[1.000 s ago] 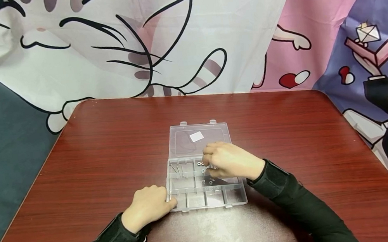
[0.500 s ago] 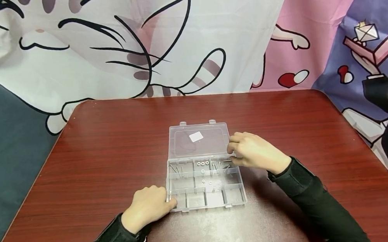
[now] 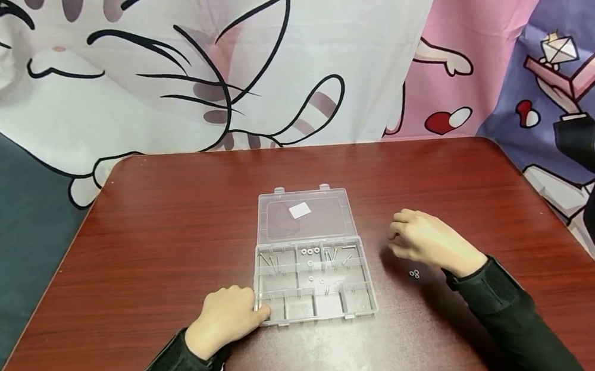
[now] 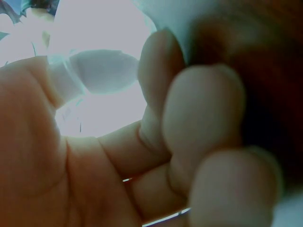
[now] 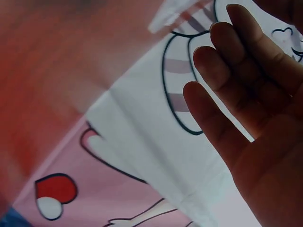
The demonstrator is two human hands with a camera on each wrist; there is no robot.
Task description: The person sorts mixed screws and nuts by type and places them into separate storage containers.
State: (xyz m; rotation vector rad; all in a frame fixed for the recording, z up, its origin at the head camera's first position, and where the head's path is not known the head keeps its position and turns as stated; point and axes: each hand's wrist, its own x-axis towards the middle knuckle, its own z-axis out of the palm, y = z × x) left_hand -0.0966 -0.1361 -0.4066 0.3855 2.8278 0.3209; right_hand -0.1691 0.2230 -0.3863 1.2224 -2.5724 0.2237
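Observation:
A clear plastic compartment box (image 3: 279, 279) lies on the table with its lid (image 3: 279, 220) folded back. My left hand (image 3: 229, 317) grips its near-left edge, thumb over the rim and fingers curled outside it. Several small nuts (image 3: 310, 250) and thin screws (image 3: 347, 247) sit in the rear compartments. My right hand (image 3: 434, 244) hovers to the right of the box, and in the right wrist view its fingers (image 5: 215, 68) are loosely bent with nothing held. Just under that wrist, a few small metal nuts (image 3: 414, 274) lie on the table.
The box stands on a reddish-brown wooden table (image 3: 173, 233) with rounded far corners. A white label (image 3: 300, 210) is on the lid. Behind the table hangs a cloth (image 3: 359, 42) printed with cartoon figures.
My right hand has moved from over the box's rear compartments out to the right, uncovering the nuts and screws inside. The nuts on the table have come into view. My left hand stays put.

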